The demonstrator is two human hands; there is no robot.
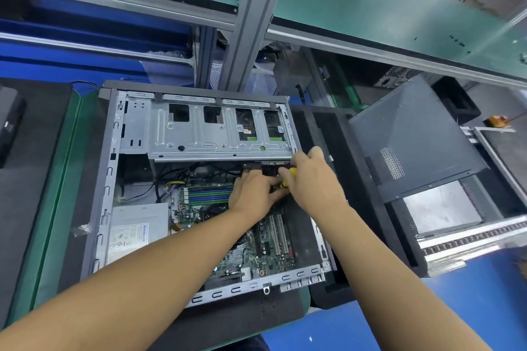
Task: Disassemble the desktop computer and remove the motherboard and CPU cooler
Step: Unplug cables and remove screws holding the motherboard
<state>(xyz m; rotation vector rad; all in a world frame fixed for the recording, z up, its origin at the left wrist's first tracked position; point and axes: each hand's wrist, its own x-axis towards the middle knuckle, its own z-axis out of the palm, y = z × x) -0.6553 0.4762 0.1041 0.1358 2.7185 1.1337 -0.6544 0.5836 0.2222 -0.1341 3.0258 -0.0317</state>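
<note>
An open desktop case (114,174) lies flat on a dark foam mat, its side panel off. The green motherboard (271,253) shows inside, with blue and green memory slots (208,194) and white expansion slots. My forearm hides the CPU cooler area. My right hand (313,179) is closed around a yellow-and-black screwdriver (288,177) near the case's upper right, just under the silver drive cage (205,134). My left hand (251,194) rests beside it on the board, fingers at the screwdriver tip; whether it pinches anything is hidden.
A silver power supply (137,231) fills the case's lower left. The removed dark side panel (413,139) leans at the right over another case. An aluminium upright (248,23) and green shelf stand behind. A blue table surface (370,322) lies in front.
</note>
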